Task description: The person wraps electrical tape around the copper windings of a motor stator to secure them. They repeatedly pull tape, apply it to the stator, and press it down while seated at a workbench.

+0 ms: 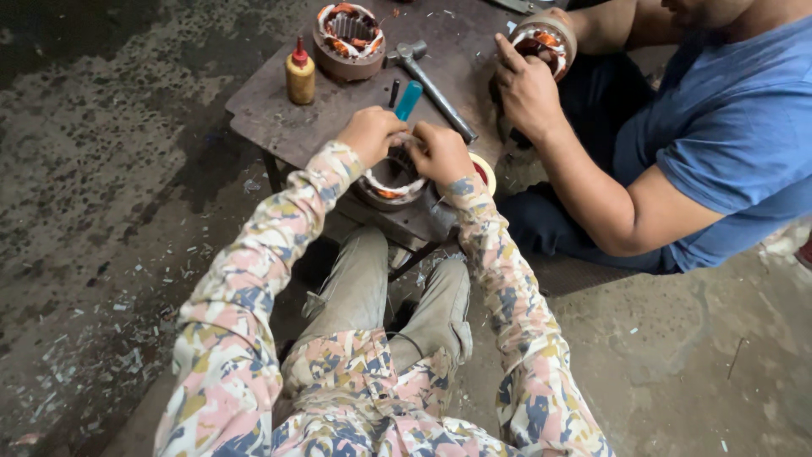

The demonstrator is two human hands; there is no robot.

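My left hand (pixel 370 134) and my right hand (pixel 440 152) both rest on the rim of a round motor stator (pixel 389 180) with copper windings, which sits on the near edge of a low dark metal table (pixel 271 114). A blue-handled tool (pixel 408 99) sticks up between my hands; which hand grips it is not clear. My sleeves are patterned pink and blue.
A second stator (pixel 348 38), a yellow bottle with a red cap (pixel 299 74) and a hammer (pixel 427 80) lie on the table. A person in a blue shirt sits at the right, their hand (pixel 526 89) on a third stator (pixel 541 38). Rough concrete floor with scraps lies all round.
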